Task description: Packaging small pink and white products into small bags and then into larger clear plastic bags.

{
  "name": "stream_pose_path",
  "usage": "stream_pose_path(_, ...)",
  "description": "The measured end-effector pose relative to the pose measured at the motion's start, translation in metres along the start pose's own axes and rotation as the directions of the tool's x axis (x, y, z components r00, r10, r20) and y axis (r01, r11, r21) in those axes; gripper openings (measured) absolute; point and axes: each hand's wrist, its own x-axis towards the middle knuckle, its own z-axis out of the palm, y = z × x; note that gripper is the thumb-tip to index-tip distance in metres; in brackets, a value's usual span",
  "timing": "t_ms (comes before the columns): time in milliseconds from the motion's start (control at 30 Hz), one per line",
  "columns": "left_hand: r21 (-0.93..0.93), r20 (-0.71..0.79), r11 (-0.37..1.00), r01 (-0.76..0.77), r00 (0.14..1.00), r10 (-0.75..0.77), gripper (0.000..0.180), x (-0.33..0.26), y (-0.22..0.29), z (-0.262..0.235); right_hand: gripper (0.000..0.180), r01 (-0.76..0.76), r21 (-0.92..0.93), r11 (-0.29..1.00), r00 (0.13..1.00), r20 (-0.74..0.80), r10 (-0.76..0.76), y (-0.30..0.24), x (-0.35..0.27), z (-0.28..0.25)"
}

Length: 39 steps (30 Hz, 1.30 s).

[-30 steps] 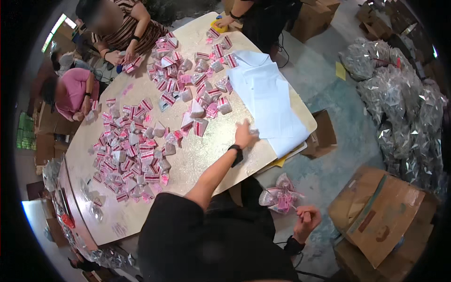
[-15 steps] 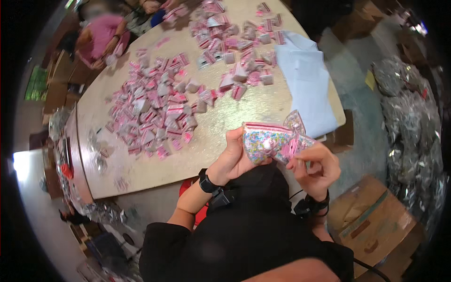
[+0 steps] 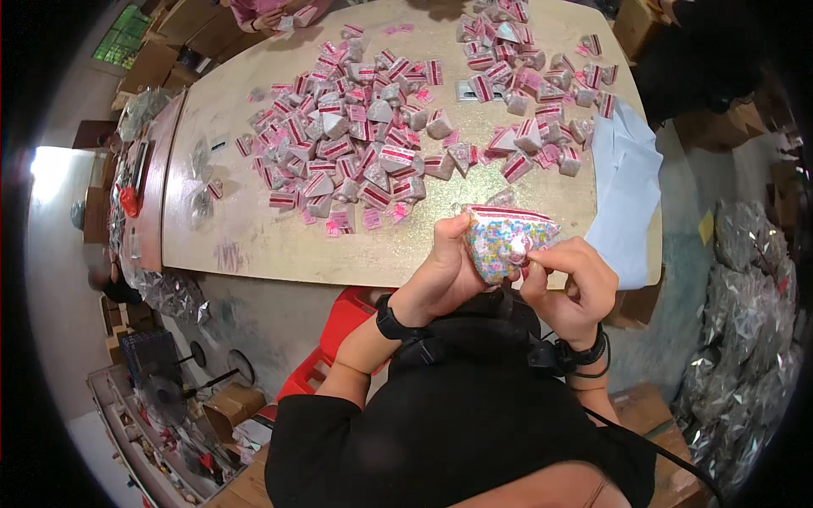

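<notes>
Above the near edge of the table I hold a cake-slice-shaped piece (image 3: pixel 495 241), its broad face covered in coloured sprinkles with a white dollop, its edge banded in pink and dark red. My left hand (image 3: pixel 446 269) is closed round its left end, thumb at the upper corner. The fingertips of my right hand (image 3: pixel 580 279) pinch together at the white dollop on the right part of the face. A bit of clear film shows behind its upper edge; the underside is hidden by my fingers.
Beyond my hands lies a large heap of similar wrapped slices (image 3: pixel 334 127), with a second heap (image 3: pixel 550 127) farther right. A pale blue cloth (image 3: pixel 627 195) hangs over the table's right edge. Another person's hands (image 3: pixel 275 17) are at the far side. Red stools (image 3: pixel 347 322) stand below.
The clear film and pink tag stretched out on the right no longer show there. My right fingers have shifted onto the dollop. The view has swung, with more of the floor at left showing.
</notes>
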Motion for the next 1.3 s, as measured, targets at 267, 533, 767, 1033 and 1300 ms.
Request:
stream_pose_path(267,-0.061,0.084,0.989,-0.132,0.987,0.137,0.059,-0.002,0.009,-0.012,0.017,-0.045,0.039,0.998,0.999,0.024,0.044,0.008,0.004,0.013)
stream_pose_path(533,-0.008,-0.02,0.961,-0.275,0.961,0.275,0.06,0.005,0.002,-0.007,0.014,-0.14,0.043,0.989,0.989,-0.04,0.142,0.014,-0.005,0.012)
stream_pose_path(767,0.022,0.046,0.982,-0.188,0.981,0.186,0.062,0.011,-0.005,-0.006,0.013,-0.249,0.089,0.964,0.962,-0.092,0.257,0.017,-0.015,0.011)
stream_pose_path(1033,-0.03,0.034,0.987,-0.16,0.986,0.161,0.06,0.014,-0.006,-0.003,0.014,-0.348,0.314,0.883,0.917,-0.082,0.39,0.02,-0.019,0.013)
stream_pose_path(1300,-0.027,0.022,0.989,-0.148,0.989,0.148,0.058,0.015,-0.005,-0.006,0.013,-0.463,0.456,0.76,0.841,-0.044,0.539,0.021,-0.02,0.017)
